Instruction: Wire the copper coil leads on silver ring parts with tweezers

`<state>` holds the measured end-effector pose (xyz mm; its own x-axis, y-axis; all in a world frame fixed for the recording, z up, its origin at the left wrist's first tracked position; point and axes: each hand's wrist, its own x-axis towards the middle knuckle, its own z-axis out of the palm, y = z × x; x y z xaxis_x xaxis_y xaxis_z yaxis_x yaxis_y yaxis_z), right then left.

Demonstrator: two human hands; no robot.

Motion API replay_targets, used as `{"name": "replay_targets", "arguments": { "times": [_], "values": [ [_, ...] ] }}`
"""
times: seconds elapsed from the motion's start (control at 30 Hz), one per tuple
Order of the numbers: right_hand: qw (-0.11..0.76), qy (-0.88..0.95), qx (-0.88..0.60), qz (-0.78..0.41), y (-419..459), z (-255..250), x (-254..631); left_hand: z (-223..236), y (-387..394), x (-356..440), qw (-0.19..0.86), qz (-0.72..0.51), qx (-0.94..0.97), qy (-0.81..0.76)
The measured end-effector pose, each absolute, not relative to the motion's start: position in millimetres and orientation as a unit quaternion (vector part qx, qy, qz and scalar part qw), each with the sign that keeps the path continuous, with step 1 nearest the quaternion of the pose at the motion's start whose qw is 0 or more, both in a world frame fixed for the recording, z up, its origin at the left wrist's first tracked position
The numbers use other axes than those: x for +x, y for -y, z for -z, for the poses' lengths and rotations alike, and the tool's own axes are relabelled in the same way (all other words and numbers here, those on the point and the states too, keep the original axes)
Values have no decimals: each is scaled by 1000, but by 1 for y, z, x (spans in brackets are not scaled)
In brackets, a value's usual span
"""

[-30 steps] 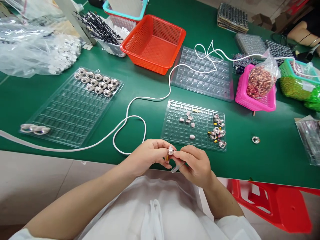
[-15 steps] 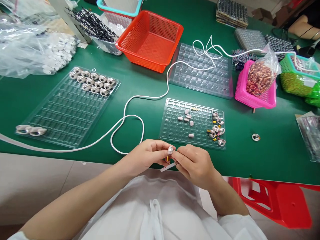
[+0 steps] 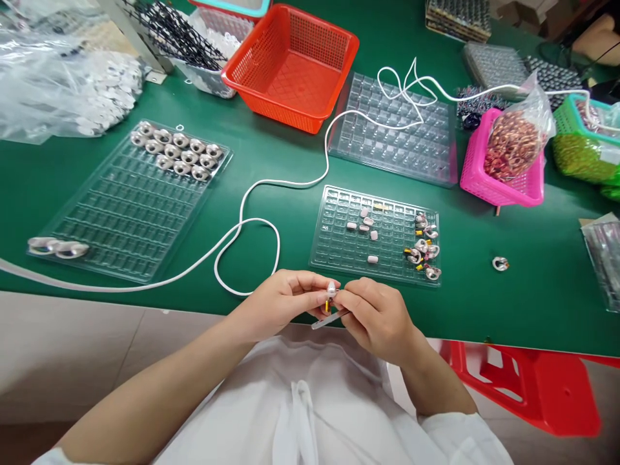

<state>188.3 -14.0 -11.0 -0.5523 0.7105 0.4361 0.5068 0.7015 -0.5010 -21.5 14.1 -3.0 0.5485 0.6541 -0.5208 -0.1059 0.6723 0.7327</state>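
Just past the table's front edge, my left hand (image 3: 289, 300) pinches a small pearly earbud part (image 3: 331, 288) between thumb and fingers. A short yellow strip (image 3: 327, 305) hangs beneath it. My right hand (image 3: 375, 316) is closed, its thumb and fingertips meeting the part's right side. A slim flat metal tool, apparently tweezers (image 3: 329, 319), sticks out of the right hand toward the lower left; its other end is hidden. Beyond the hands lies a clear compartment tray (image 3: 334, 242) with several pale small caps (image 3: 372, 259) and, at its right, similar earbud parts (image 3: 421, 248) with yellow strips.
A white cable (image 3: 290, 183) winds across the green table (image 3: 271, 152). Another clear tray (image 3: 121, 206) at left holds silver shells (image 3: 173, 152). Behind stand a red basket (image 3: 290, 81) and a pink basket (image 3: 504, 168). One loose part (image 3: 500, 263) lies right. A red stool (image 3: 557, 394) stands below.
The pearly part has turned slightly between my fingers, and the metal tool has tilted a little. Both hands stay in nearly the same place; the whole view has shifted slightly.
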Motion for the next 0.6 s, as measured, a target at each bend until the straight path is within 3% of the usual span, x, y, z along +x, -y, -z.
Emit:
{"name": "replay_targets", "arguments": {
  "times": [0.3,0.6],
  "values": [
    [274,884,-346,-154,13,4,189,2,-12,-20,812,-236,326,-423],
    [371,841,-347,-187,11,20,188,4,-14,-16,806,-267,312,-426]
  ]
}}
